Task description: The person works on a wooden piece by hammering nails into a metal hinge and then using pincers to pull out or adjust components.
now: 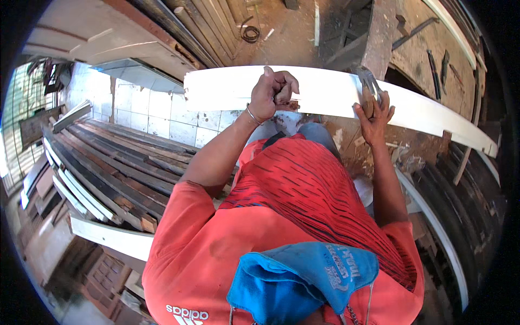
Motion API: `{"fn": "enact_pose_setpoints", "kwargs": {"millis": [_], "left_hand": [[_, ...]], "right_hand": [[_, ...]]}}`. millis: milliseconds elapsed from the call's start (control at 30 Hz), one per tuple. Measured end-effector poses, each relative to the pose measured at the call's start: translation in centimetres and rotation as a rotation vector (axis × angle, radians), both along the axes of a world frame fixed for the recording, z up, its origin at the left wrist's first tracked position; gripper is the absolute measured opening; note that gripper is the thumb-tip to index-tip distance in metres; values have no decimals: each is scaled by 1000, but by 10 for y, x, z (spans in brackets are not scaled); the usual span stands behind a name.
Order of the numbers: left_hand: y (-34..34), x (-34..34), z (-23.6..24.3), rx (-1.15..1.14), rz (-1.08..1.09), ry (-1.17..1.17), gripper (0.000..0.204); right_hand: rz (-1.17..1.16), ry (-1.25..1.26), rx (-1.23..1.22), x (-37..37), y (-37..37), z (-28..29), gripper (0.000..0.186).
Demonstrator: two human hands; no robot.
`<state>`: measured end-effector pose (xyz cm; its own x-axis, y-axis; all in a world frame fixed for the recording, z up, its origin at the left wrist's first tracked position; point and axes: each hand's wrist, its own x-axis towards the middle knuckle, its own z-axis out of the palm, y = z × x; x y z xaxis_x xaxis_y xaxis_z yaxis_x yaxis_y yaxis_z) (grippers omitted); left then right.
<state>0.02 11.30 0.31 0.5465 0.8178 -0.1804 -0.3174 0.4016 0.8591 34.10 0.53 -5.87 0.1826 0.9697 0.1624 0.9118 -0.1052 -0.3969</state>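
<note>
A long white board [325, 89] lies across in front of me, bending toward the rim of the view. My left hand [272, 93] is closed over its near edge, fingers curled and thumb pointing up. Whatever those fingers may hold is hidden. Just beneath that hand, a small brown patch [288, 105] shows at the board's near edge. Farther right, my right hand [374, 115] grips a claw hammer [369, 97] by its wooden handle, thumb on one side and fingers on the other. Its forked metal end rests over the board, by the post-like timber beyond.
A wooden bench [414, 57] at the far right bears several hand tools [433, 73]. Stacked timber strips [119, 162] fill the left side. Dark planks [460, 200] lie at the right. A coiled strap [249, 34] is on the dirt floor beyond the board.
</note>
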Motion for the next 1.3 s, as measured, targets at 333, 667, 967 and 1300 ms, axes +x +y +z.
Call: {"fn": "enact_pose_setpoints", "kwargs": {"millis": [333,667,967,1300], "left_hand": [[-6,39,-3,472,109,237,47],[-2,62,8,657,-59,500,70],[0,-73,14,823,-106,236,29],[-8,-8,24,940,-204,799,33]], "right_hand": [[27,-37,-25,-4,-1,-6,54],[-63,157,-108,-15,5,11,71],[-218,258,6,-31,-3,-15,82],[-247,106,-34,-50,-6,9,69]]}}
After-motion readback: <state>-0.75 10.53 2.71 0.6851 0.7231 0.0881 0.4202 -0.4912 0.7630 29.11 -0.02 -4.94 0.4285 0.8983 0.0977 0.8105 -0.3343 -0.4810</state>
